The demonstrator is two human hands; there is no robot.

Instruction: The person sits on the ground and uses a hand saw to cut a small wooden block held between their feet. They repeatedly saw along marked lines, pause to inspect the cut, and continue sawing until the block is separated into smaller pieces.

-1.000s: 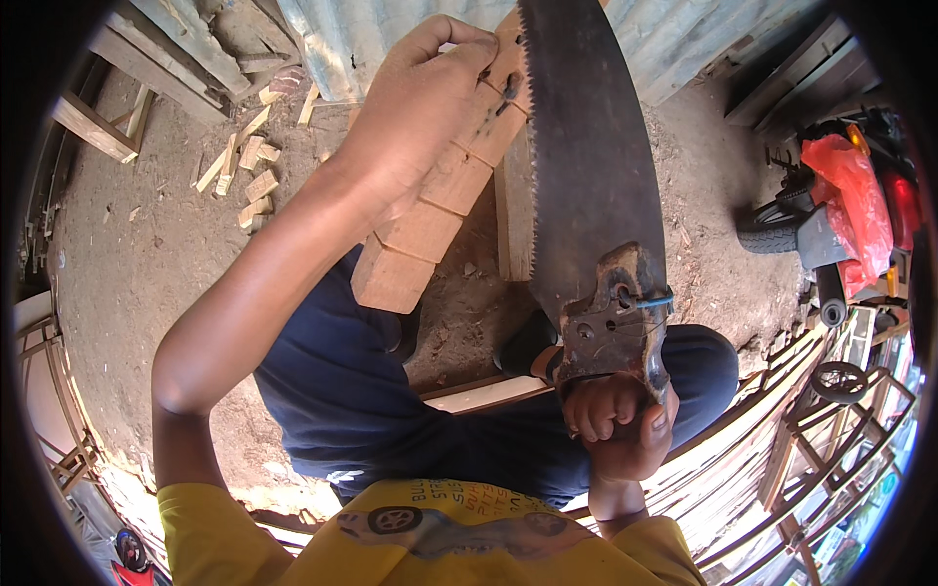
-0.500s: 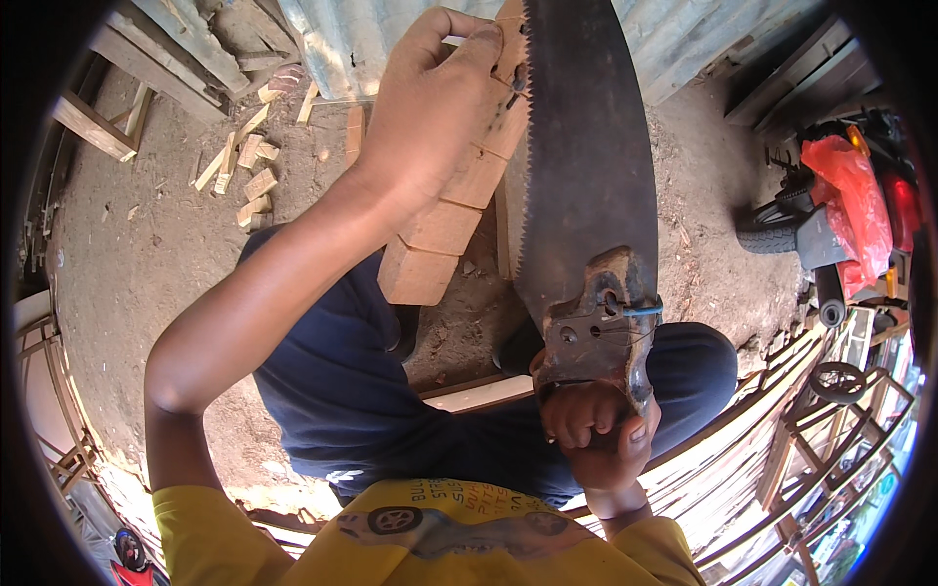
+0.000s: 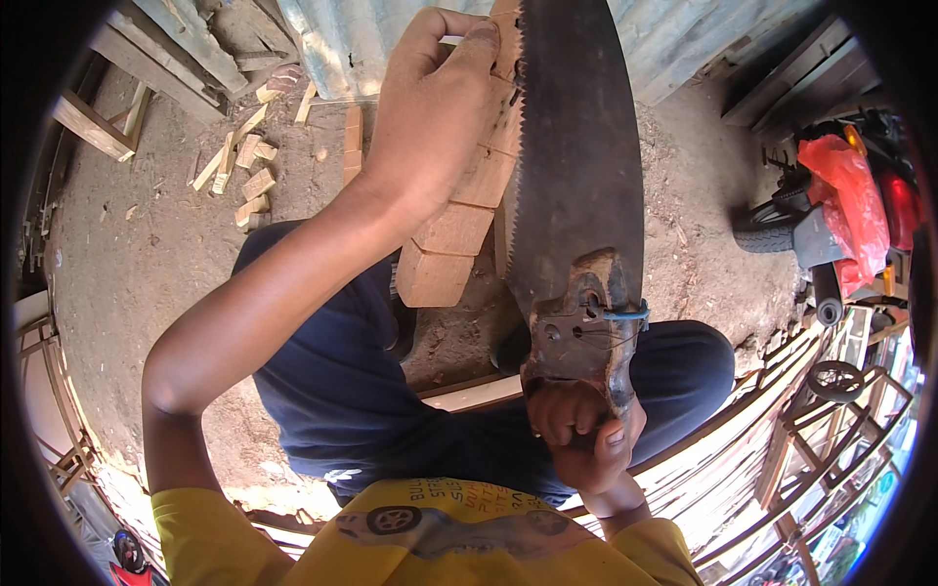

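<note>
My right hand (image 3: 584,430) is wrapped round the worn wooden handle of a large handsaw (image 3: 576,146). Blue cord and thin wire are tied at its handle. The dark blade points away from me, its teeth facing left. My left hand (image 3: 440,107) is closed round a wooden beam (image 3: 440,278) at its far part, fingers bent over the edge. Several saw cuts run across the beam, which slants away to the right. The teeth lie along its right edge; whether they touch the wood cannot be told. The far ends of beam and blade are cut off by the frame.
Small wood offcuts (image 3: 256,184) lie on the dirt floor at left, near another notched strip (image 3: 353,142). Corrugated metal sheeting (image 3: 342,49) stands at the far side. At right is a motorcycle with a red plastic bag (image 3: 845,200). My bent knees flank the work.
The saw has shifted slightly left along with my right hand. The beam's near end has swung a little to the right, and my left hand keeps its grip.
</note>
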